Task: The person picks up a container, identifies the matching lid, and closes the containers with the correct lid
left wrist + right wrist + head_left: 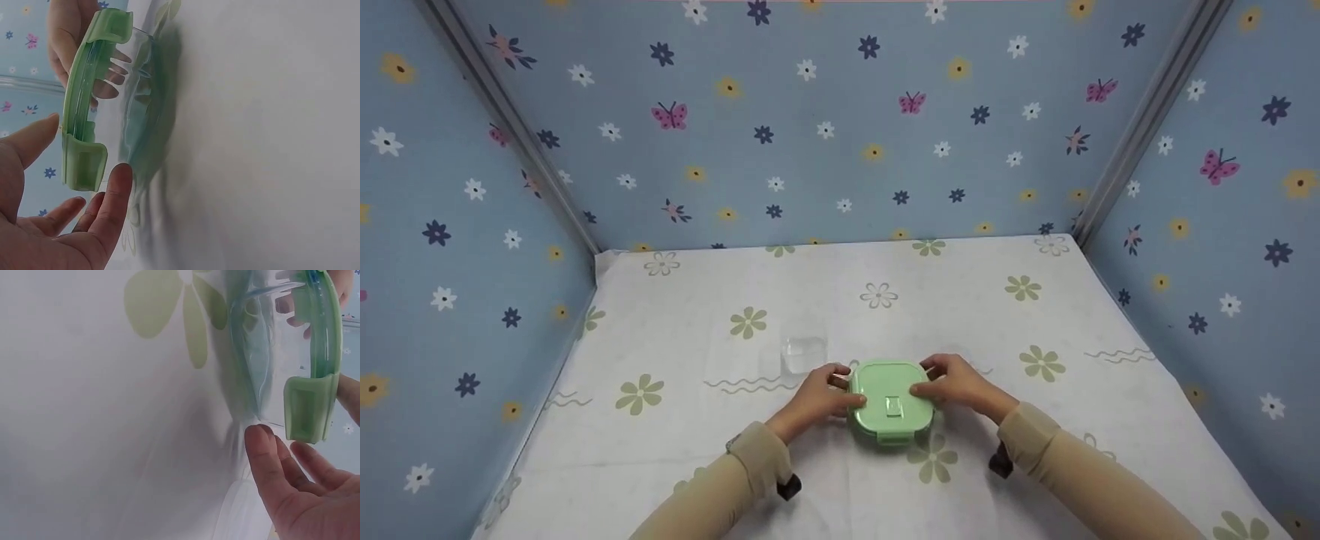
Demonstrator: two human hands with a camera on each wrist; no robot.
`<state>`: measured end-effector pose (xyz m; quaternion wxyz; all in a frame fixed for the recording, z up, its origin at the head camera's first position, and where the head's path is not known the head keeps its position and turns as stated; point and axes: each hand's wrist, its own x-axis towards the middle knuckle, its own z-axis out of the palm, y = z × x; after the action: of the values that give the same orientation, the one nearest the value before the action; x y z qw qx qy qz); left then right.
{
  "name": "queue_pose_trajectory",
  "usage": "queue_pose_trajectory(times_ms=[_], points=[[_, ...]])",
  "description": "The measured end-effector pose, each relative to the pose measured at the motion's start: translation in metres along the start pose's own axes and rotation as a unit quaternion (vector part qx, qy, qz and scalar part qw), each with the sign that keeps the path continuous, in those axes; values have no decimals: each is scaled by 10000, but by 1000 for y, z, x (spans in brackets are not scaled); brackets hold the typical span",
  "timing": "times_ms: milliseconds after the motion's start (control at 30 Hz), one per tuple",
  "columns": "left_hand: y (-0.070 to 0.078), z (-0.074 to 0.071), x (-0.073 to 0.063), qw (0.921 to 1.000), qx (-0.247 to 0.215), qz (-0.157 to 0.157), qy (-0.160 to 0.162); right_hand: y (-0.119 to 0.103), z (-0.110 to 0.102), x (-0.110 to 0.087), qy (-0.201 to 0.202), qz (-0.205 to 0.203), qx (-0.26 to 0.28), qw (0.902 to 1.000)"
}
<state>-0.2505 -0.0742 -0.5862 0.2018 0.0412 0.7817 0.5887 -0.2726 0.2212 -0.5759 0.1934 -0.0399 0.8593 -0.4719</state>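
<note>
A square clear food container with a light green snap lid [891,397] sits between the two hands over the cloth. The left hand [829,394] holds its left side, thumb over the lid's edge in the head view and fingers low by the clear wall. In the left wrist view, a narrow gap shows between the left thumb [42,135] and the lid. On the opposite side the right hand [960,384] grips the container, its thumb on the lid. Its fingertips [260,439] are at the base. The side latch [306,410] lies against the wall.
A small clear container [804,354] stands behind the left hand. Part of a clear object [242,512] also shows beside the right fingers. White flowered cloth [877,322] covers the table; blue patterned panels [825,165] enclose the back and sides.
</note>
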Motion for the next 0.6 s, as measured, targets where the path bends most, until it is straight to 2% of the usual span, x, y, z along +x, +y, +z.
queue_pose_trajectory(times_ms=[400,600], points=[[-4,-1,-2,9993,-316,99,-181,6,-5,-9,-428,18,419,9982],[-6,4,-4,9984,-523,181,-124,7,-4,-11,-535,57,527,9972]])
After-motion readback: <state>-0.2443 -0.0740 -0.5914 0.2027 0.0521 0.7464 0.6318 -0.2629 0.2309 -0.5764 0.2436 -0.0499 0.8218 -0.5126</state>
